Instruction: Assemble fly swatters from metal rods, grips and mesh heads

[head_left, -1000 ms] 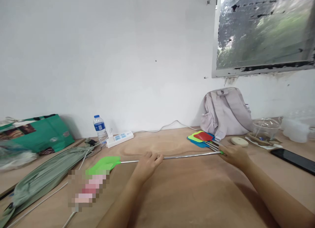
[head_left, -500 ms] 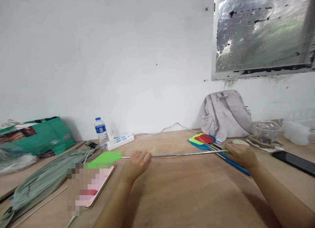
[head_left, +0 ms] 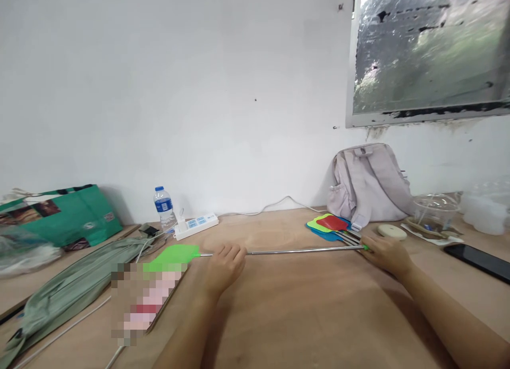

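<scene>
A green fly swatter point(head_left: 175, 256) with a long metal rod lies level across the view, held in both hands. My left hand point(head_left: 228, 265) is closed around the rod close to the green paddle. At the rod's other end, my right hand point(head_left: 384, 254) grips the handle, and only a bit of green shows by the fingers. Just behind my right hand lies a pile of fly swatters point(head_left: 331, 223) with red, yellow and blue paddles; the hand hides part of their handles.
A wooden table point(head_left: 303, 310) carries a pixelated phone point(head_left: 157, 300), grey-green cloth point(head_left: 75, 273), power strip point(head_left: 196, 226), water bottle point(head_left: 163, 207) and green bag point(head_left: 90, 212) on the left. Rightward are a backpack point(head_left: 368, 185), round white object point(head_left: 391, 232), plastic bowl point(head_left: 436, 209) and black phone point(head_left: 478, 261).
My right hand has moved slightly left and down with the handle end, uncovering more of the round white object. My left hand keeps its grip. The view has shifted a little.
</scene>
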A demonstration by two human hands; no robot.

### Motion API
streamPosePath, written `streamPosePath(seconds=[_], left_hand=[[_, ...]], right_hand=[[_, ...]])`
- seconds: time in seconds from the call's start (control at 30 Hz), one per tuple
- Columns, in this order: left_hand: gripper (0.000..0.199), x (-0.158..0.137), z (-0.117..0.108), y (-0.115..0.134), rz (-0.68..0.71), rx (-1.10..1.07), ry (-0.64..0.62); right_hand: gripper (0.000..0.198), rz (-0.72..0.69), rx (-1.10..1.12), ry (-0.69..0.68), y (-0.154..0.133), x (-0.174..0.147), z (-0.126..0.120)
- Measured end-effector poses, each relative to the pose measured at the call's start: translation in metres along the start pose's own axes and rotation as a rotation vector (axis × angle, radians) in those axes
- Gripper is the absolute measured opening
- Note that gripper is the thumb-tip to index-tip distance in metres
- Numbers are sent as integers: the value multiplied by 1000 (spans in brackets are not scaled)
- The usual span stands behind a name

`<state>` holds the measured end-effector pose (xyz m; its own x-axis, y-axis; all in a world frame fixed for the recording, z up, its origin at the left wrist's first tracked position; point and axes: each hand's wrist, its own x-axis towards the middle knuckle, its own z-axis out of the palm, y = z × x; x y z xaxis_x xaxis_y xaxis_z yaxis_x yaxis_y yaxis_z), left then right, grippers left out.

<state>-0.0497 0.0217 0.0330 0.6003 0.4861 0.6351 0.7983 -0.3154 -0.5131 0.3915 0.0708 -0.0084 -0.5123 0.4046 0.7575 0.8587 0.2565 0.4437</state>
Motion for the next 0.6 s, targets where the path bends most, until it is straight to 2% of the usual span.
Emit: streamPosePath(seconds=[0.07, 0.13, 0.2, 0.27, 0.47, 0.6], left_hand=[[13, 0, 4, 13, -67, -91, -51], [23, 1, 7, 25, -99, -179, -74], [39, 2, 8, 33, -116, -218, -38], [46, 3, 7, 35, -152, -202, 43], [53, -2, 4, 16, -364, -148, 305], [62, -10, 15, -2, -690, -326, 421]], right_hand=[[25, 68, 10, -24, 0, -9, 5], [20, 119, 14, -60, 4, -17, 7], [17, 155, 6, -106, 9, -24, 7], [16, 214, -19, -136, 14, -27, 4], [22, 428, -80, -156, 26, -34, 5], [23, 536, -122, -187, 43, -46, 9]])
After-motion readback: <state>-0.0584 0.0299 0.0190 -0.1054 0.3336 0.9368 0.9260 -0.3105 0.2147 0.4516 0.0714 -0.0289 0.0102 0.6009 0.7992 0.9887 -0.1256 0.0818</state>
